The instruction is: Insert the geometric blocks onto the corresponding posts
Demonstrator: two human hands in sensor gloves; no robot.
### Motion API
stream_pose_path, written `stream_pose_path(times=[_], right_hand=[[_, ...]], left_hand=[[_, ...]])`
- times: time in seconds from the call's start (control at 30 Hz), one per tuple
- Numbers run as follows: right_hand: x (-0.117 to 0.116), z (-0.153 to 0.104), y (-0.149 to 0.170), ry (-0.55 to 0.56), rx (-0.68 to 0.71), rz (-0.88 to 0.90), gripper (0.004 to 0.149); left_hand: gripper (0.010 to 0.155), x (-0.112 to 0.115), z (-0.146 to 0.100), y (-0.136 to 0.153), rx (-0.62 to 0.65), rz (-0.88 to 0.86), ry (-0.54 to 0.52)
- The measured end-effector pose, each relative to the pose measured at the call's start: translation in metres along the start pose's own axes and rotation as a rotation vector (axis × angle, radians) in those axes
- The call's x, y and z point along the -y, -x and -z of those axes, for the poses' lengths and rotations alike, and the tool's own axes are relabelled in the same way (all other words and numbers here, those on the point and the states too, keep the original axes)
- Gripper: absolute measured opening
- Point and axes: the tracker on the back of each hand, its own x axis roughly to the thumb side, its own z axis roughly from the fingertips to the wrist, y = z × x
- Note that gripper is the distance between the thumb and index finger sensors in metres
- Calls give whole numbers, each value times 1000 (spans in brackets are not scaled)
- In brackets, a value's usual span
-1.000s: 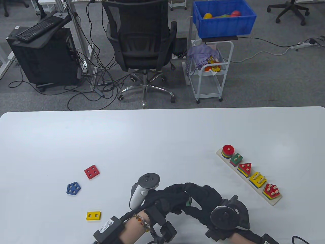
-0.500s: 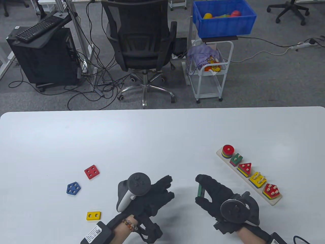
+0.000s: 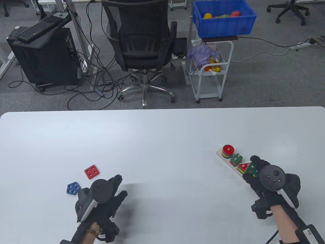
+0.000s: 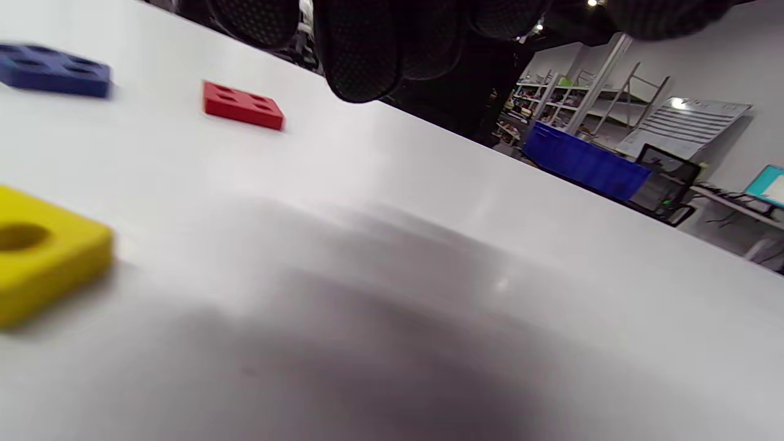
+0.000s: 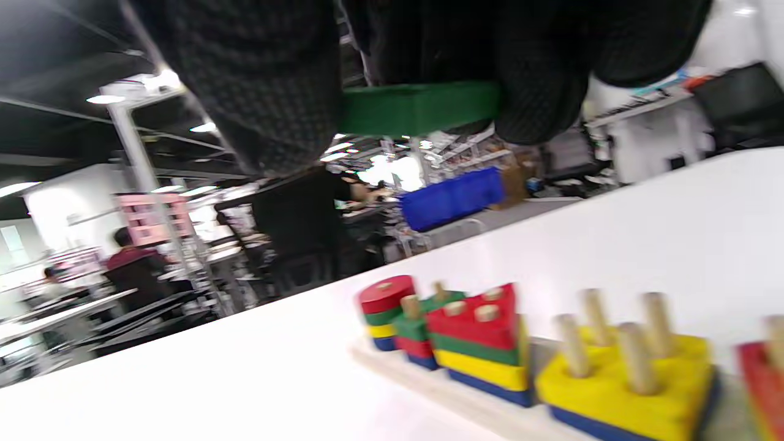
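In the table view, the right hand (image 3: 264,178) is near the right edge of the white table (image 3: 162,142), fingers pinching a green block (image 3: 252,169) held over the wooden post board (image 3: 223,156), just beside the red triangle stack (image 3: 242,167). Toward the board's far end sit a round stack (image 3: 227,151) and a green-topped stack (image 3: 236,159). The left hand (image 3: 106,195) hangs near the front edge with relaxed fingers, holding nothing; a red square block (image 3: 91,172) and a blue pentagon block (image 3: 73,188) lie just beyond it. In the left wrist view, loose fingertips (image 4: 361,55) hang above the table, and a yellow block (image 4: 43,251) lies at the left edge. In the right wrist view, finger and thumb clamp the green block above the board, with the yellow square stack (image 5: 631,380) and its bare posts below.
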Motion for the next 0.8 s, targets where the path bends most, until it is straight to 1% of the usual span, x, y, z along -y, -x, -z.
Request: stream_pose_path(times=[0.07,0.17,0.2,0.27,0.33,0.4,0.5,0.57,0.67,0.77,0.8], right_hand=[[-2,10,9,-39,-94,-39,70],[-13,22,17,-116,-188,-176,70],[-15,23,17,-125,-194,-198,70],[-28,25,18,-172,-211,-287,69],[-38,25,17,-184,-201,-321,69],[-46,25,16,-178,-197,-354,70],[-54,26,17,-180,-207,-385,70],[-57,27,18,-174,-218,-382,70],[-62,27,20,-195,-221,-382,71],[-66,26,21,-226,-217,-384,78],[-63,22,20,-200,-210,-373,78]], left_hand=[[71,-3,0,5,-26,89,-51],[71,-4,1,9,-58,215,-106],[71,-4,1,9,-63,233,-114],[71,-4,1,9,-75,269,-134],[71,-5,1,10,-86,296,-147],[71,-7,2,12,-97,313,-155],[71,-8,2,15,-101,295,-148],[71,-8,3,15,-104,296,-148],[71,-9,2,15,-105,290,-139],[71,-11,3,18,-112,275,-123],[71,-13,3,19,-116,266,-117]])
